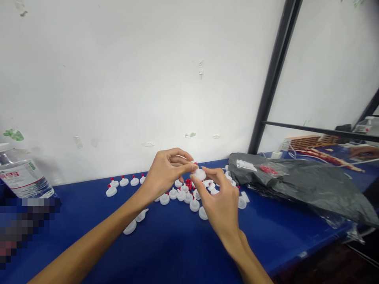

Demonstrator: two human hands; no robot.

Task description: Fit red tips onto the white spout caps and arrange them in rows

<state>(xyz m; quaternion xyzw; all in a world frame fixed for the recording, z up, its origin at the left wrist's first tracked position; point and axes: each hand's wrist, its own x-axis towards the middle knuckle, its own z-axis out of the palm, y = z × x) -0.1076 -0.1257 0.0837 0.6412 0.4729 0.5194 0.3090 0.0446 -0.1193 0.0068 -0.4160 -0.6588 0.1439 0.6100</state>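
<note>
I note a blue desk carrying a dark grey plastic bag at right. Above its far middle, the right hand grips a white cap; the left hand has fingers closed on its red tip.

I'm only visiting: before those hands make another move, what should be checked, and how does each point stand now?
1. Right hand holding a white cap: ok.
2. Left hand close to the red tip: ok.
3. Red tip fully seated: cannot tell, fingers crowd it.
4. Loose red pieces lying near the hands: ok.
5. Grey bag apart from both hands: ok.
</note>
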